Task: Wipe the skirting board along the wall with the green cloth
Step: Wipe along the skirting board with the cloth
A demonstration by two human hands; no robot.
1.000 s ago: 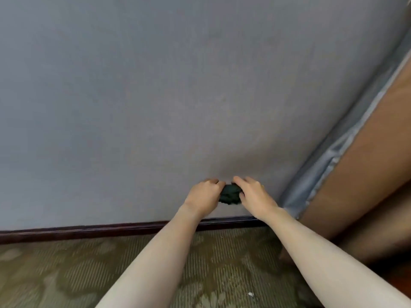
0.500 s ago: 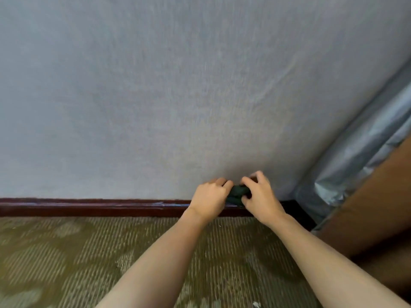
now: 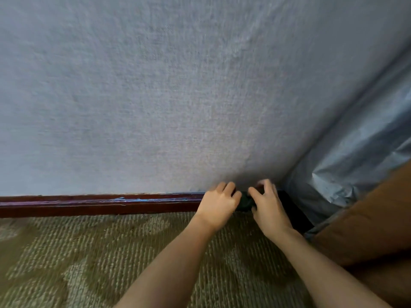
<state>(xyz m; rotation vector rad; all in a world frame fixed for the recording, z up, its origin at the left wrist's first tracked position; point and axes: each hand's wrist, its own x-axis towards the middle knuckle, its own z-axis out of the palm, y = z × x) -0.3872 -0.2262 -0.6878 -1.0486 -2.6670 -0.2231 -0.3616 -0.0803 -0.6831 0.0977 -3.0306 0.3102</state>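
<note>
The floor (image 3: pixel 89 263) in front of me is carpet, a ribbed olive-green weave with paler blotchy patches, and it runs up to the dark red-brown skirting board (image 3: pixel 89 205) at the foot of the wall. On my right a big brown object (image 3: pixel 367 230), which I can't make out, stands on the carpet, with crumpled grey-blue sheeting (image 3: pixel 355 152) reaching down to the floor just behind it.

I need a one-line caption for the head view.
The left hand and right hand hold the green cloth at the skirting board near the corner.

cloth (image 3: pixel 244 202) before skirting board (image 3: pixel 100 204), wall (image 3: pixel 178 96) above
</note>
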